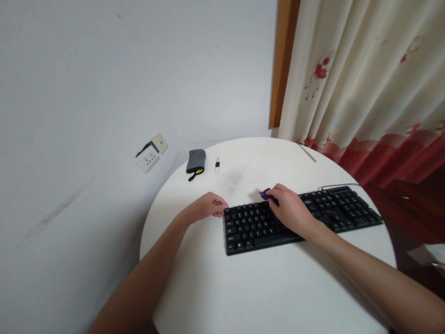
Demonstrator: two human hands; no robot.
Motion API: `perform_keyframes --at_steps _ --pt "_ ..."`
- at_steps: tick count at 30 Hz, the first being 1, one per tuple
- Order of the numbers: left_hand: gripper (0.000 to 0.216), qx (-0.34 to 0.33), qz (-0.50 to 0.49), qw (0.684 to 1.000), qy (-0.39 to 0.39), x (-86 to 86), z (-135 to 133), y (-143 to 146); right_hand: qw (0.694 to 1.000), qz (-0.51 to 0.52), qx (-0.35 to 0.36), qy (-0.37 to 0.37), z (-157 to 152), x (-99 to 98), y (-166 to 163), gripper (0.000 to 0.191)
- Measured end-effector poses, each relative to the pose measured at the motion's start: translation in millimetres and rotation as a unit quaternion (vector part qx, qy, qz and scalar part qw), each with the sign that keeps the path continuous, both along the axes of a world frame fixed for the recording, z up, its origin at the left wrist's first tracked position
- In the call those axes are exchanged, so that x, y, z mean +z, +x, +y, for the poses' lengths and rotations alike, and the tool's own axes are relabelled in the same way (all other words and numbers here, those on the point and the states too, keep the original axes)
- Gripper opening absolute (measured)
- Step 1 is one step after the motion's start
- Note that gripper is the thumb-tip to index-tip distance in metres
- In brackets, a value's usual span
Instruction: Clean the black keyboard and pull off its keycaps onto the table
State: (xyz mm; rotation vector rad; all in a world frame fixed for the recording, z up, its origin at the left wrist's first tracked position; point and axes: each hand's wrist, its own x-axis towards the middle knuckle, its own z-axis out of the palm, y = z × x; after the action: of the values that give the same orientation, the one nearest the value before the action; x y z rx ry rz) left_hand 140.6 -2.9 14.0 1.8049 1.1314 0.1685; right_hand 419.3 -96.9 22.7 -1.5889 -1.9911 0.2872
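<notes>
A black keyboard (257, 225) lies at a slight slant on the round white table. My left hand (210, 205) is at its far left corner, fingers curled and pinched against the edge. Over the far edge of the keys, my right hand (290, 206) grips what looks like a small purple brush (265, 194). Its pale tip points left, just beyond the keyboard's top edge; the rest is hidden in my fingers. My right hand and forearm cover some middle keys.
On the white table (208, 287), a folded grey cloth (196, 160) with a black loop sits at the back left, beside a black keycap puller (217, 164) with wire ends. A thin pale stick (308, 152) lies at the far edge. Wall (104, 93) and curtain (347, 83) border the table.
</notes>
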Motion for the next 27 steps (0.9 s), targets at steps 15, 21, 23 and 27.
perform_keyframes --at_steps 15,21,23,27 --pt "0.027 -0.007 -0.016 1.0 -0.009 -2.4 1.9 -0.5 0.974 0.03 0.212 -0.079 -110.9 -8.0 -42.4 0.021" --pt "0.028 -0.021 -0.033 0.999 -0.012 -9.0 5.7 -3.2 0.999 -0.027 0.01 -0.035 -120.2 -37.0 -12.4 0.026" --pt "0.028 -0.019 -0.034 0.999 -0.015 -8.8 5.4 -3.0 0.998 -0.061 0.01 -0.033 -119.7 -40.3 -15.3 0.024" --pt "0.03 -0.017 -0.037 0.999 -0.018 -5.6 3.3 -1.5 0.993 -0.113 0.024 -0.025 -115.9 -40.6 -33.4 0.023"
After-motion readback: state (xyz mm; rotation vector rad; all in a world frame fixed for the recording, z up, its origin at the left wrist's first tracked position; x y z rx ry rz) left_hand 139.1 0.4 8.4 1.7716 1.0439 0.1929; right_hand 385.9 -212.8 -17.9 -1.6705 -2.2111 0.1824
